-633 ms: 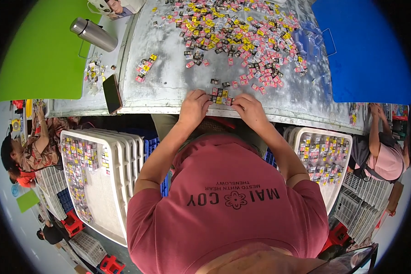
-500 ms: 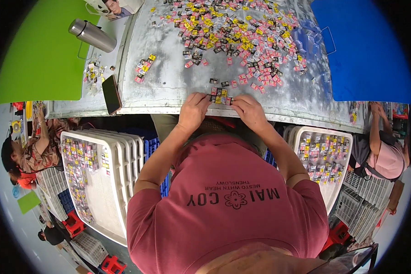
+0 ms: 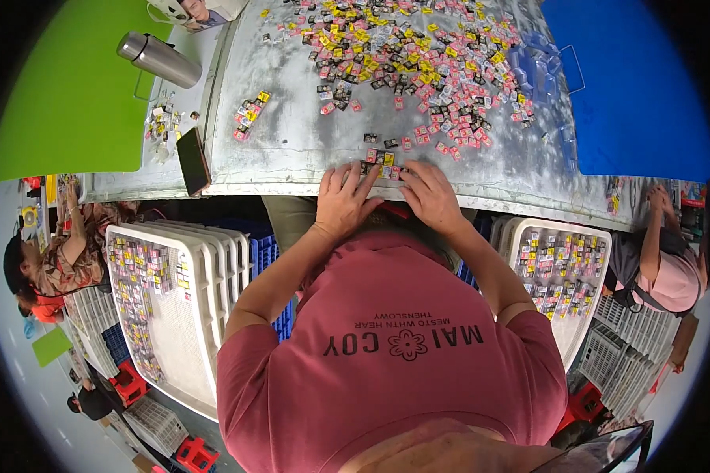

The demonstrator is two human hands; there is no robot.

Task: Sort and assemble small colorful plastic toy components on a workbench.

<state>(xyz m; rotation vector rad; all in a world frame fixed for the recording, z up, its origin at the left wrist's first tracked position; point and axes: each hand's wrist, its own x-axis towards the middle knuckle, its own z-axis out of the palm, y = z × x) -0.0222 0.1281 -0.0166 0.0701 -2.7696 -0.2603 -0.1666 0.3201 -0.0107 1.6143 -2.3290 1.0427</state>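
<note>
A small block of little rectangular pieces (image 3: 386,162), pink, black, yellow and white, lies near the table's front edge. On its left side my left hand (image 3: 345,197) rests with fingers spread, the fingertips at the block's edge. My right hand (image 3: 431,195) lies opposite, fingers stretched out, their tips touching or very close to the right end of the block. Neither hand is gripping anything that I can see. Just beyond the block are a few loose black pieces (image 3: 371,138). A big scattered heap of the same pieces (image 3: 418,63) covers the far part of the table.
A short row of pieces (image 3: 251,115) lies at left. A phone (image 3: 191,162) and a steel flask (image 3: 159,60) are farther left. Clear plastic trays (image 3: 533,69) lie at right. Stacked white trays (image 3: 189,331) stand beside me on both sides, pieces in the top ones. Other people work nearby.
The left hand's fingers have gone from pinched at the block's left end to spread out. My right hand's fingers have straightened. The block stays in about the same place.
</note>
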